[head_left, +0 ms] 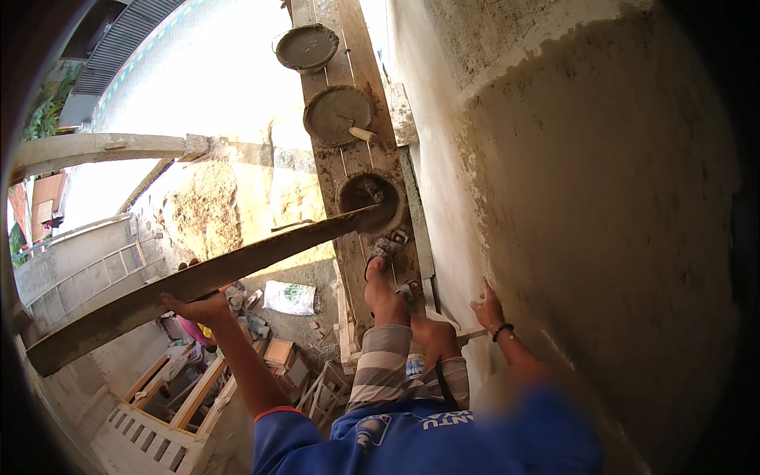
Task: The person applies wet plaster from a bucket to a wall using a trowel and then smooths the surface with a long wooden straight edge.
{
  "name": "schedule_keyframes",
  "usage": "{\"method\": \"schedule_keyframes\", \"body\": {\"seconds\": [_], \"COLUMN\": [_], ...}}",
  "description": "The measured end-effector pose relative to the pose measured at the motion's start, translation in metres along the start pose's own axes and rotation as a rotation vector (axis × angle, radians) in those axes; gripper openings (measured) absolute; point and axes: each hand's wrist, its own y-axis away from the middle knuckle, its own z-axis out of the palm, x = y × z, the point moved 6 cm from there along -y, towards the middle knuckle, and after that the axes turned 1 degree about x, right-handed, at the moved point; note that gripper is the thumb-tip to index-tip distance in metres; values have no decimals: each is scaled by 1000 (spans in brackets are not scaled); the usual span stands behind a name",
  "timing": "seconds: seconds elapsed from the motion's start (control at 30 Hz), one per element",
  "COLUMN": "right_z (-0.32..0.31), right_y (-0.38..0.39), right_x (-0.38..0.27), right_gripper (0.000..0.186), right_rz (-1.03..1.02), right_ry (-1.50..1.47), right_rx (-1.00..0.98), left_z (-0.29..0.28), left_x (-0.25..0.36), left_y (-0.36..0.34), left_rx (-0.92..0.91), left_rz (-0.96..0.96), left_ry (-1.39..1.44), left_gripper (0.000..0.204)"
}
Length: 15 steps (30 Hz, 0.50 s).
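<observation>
My left hand (pixel 199 307) is wrapped round the edge of a long, narrow straightedge board (pixel 198 277), smeared with mortar. It slants from the lower left up to the nearest bucket (pixel 388 215), where its far end lies over the rim. At the wall, my right hand (pixel 488 310) has its index finger stretched out and its thumb apart; it holds nothing and is by the plaster surface. The plastered wall (pixel 602 206) is smooth and darker on the right, with a ragged edge against a paler, rougher strip.
I stand on a raised plank walkway (pixel 372 162) beside the wall. A mortar-filled basin (pixel 321 119) carries a trowel (pixel 362 134); another basin (pixel 307 49) sits farther off. Well below lie a white sack (pixel 290 298), timber frames (pixel 198 396) and rubble. A beam (pixel 103 150) crosses at left.
</observation>
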Motion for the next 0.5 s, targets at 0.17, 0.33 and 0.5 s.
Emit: {"method": "schedule_keyframes", "body": {"seconds": [0.17, 0.33, 0.5], "right_z": [33, 69, 83], "right_y": [-78, -201, -315], "right_x": [-41, -160, -322], "right_gripper": [77, 70, 75], "right_rz": [-172, -286, -576], "right_ry": [92, 42, 132], "right_rx": [-53, -172, 168], "left_z": [3, 11, 33], "left_x": [-33, -61, -78], "left_y": [27, 51, 70], "left_rx": [0, -73, -335], "left_rz": [53, 101, 132], "left_ry": [-71, -87, -166], "left_gripper": [68, 65, 69]}}
